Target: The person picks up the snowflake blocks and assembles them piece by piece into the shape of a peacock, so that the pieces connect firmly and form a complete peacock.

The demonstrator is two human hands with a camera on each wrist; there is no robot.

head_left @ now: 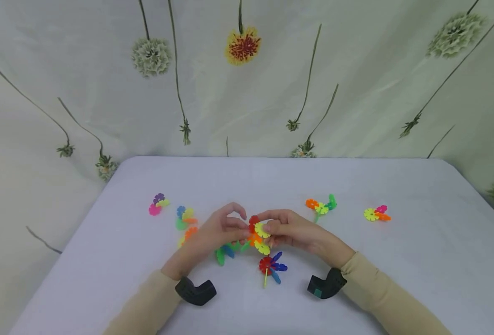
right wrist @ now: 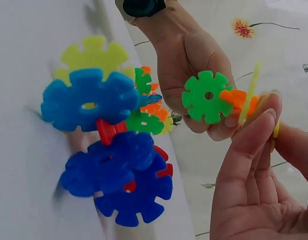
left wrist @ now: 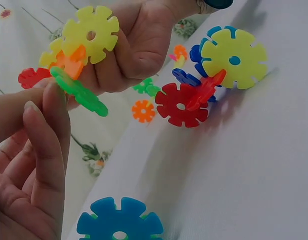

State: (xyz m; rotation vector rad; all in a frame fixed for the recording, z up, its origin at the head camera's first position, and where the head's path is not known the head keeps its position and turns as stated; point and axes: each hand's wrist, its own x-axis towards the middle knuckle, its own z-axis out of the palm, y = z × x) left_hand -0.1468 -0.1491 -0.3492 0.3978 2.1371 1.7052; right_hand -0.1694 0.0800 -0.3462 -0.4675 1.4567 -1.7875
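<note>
Slotted discs held in two hands above a table (head_left: pixel 314 311). The right hand (head_left: pixel 299 232) pinches the disc cluster (head_left: pixel 254 239) between thumb and finger at a yellow disc (left wrist: pixel 100 49). The left hand (head_left: pixel 217 230) pinches the opposite side, near a green disc (right wrist: pixel 195 98); its fingertips hide exactly which piece they grip. The disc cluster is off the table, between the two hands. Nearer the wearer, a red-and-blue cluster (head_left: pixel 265 264) rests on the table; a green-and-blue cluster (head_left: pixel 228 251) lies partly behind the left hand. Likely faults: the discs appear joined only at their slots, so a twist or uneven pull between the hands could spring one loose. A slipping pinch might drop the piece onto the red-and-blue cluster. Lowering the left hand could also knock the green-and-blue cluster, given its closeness.
</note>
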